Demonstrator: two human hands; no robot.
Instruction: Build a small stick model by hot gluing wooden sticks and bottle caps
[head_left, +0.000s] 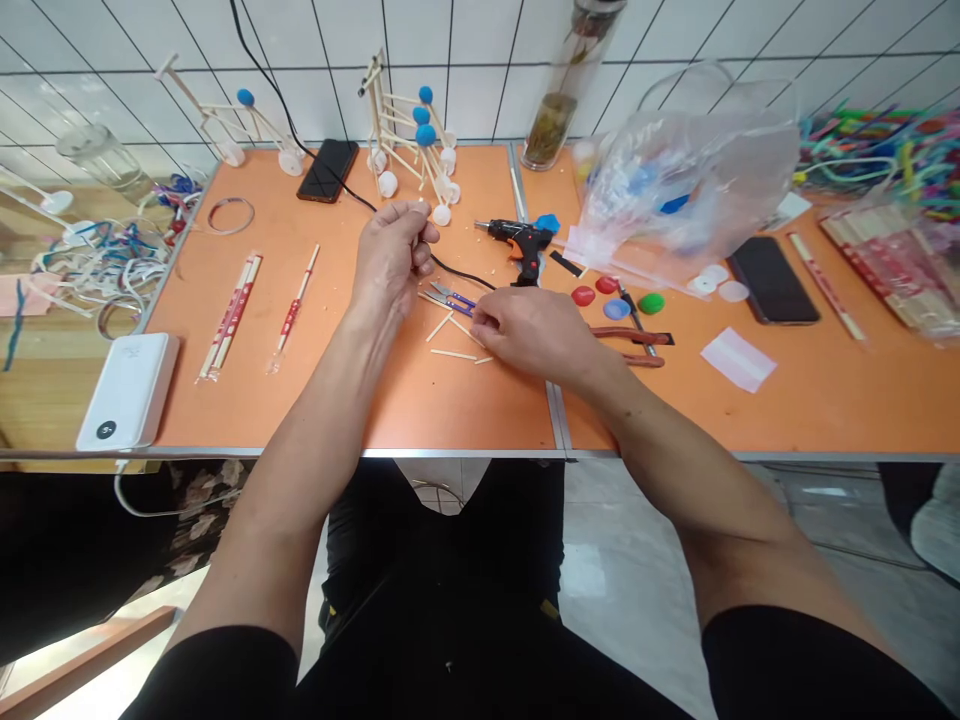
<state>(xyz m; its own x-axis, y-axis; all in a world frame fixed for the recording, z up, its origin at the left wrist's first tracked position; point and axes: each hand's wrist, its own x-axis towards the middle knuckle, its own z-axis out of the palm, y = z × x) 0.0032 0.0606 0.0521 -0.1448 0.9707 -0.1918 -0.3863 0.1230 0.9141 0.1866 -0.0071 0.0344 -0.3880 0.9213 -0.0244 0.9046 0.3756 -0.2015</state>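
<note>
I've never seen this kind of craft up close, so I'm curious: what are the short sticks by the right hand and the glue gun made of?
The short sticks by the right hand look like pale, unpainted wood or bamboo, judging by their matte surface and plain cut ends. The glue gun seems to be glossy black moulded plastic, given its smooth, shiny body.

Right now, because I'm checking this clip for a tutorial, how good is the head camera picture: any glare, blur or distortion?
In the head view, the wide lens bows the wall tiles and the edges of the orange table toward the corners; glare shows on the plastic bag and the floor; the left hand and right hand look fairly sharp, without strong shadows.
</note>
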